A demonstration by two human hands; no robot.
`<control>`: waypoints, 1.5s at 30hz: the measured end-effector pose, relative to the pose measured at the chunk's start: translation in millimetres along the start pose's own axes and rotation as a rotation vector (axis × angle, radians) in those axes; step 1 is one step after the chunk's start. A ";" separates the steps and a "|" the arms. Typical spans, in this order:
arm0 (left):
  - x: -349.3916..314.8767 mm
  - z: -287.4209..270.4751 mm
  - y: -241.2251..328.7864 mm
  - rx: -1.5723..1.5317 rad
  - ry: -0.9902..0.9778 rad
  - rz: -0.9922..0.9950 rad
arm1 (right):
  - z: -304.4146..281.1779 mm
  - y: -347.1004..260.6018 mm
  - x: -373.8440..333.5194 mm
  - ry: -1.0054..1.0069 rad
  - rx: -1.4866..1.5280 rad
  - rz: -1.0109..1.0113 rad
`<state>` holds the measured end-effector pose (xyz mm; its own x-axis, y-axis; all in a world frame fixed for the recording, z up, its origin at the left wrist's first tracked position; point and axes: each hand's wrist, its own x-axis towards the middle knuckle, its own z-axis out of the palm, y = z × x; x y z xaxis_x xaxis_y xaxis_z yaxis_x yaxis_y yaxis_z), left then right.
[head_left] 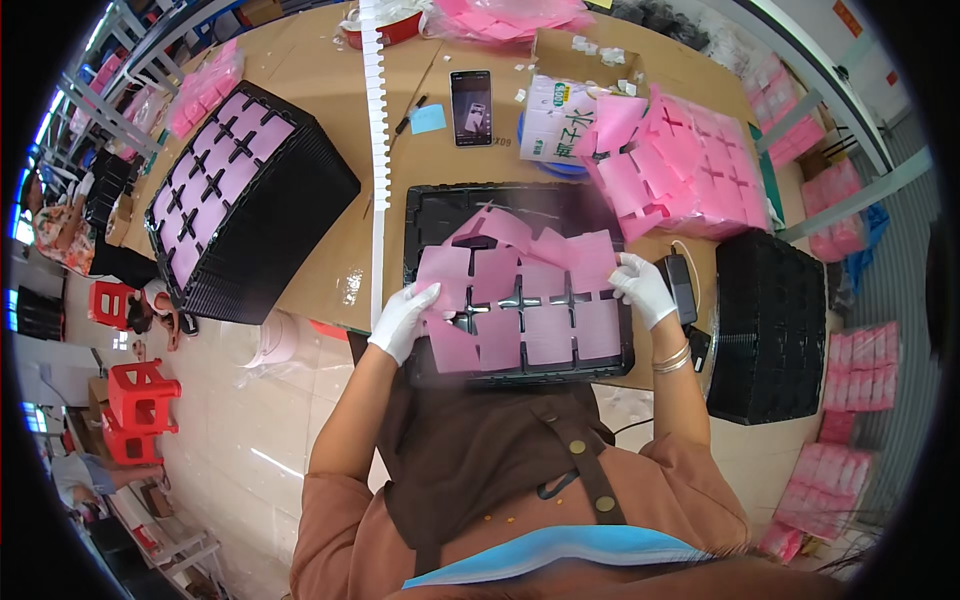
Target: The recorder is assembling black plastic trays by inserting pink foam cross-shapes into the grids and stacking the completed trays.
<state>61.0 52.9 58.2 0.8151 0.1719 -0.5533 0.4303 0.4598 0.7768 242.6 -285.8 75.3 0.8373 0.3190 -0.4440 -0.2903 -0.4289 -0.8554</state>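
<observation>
In front of me a black plastic tray (432, 222) with molded compartments lies on the table. A pink sheet (550, 332) cut into joined squares is spread over it, and black ridges poke up through its slits. The sheet's far strip is raised and wavy. My left hand (405, 318), in a white glove, pinches the sheet's left edge with its thumb on top. My right hand (642, 285), gloved too, has its fingers closed on the upper right corner. The fingertips beneath the sheet are hidden.
A tall stack of black trays (285, 215) topped with pink squares leans at left; another black stack (768, 325) stands right. Pink sheets (665, 165) lie heaped beside a carton (553, 118). A phone (471, 108), a pen (410, 114) and a white toothed strip (378, 180) lie on the table.
</observation>
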 end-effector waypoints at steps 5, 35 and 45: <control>3.2 0.9 12.0 -0.069 -0.030 0.045 | 12.5 34.7 20.8 0.173 -0.028 -0.193; -56.0 -5.9 32.2 -0.150 -0.229 0.492 | -21.8 -87.8 -79.1 -0.664 1.240 -0.287; 28.2 -8.7 1.5 0.288 0.160 0.415 | 13.0 -32.3 71.5 -0.056 1.413 0.303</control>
<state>81.3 66.0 41.1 0.8800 0.4294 -0.2030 0.1914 0.0707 0.9790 305.8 -238.2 67.7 0.6527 0.4152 -0.6337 -0.6838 0.6830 -0.2568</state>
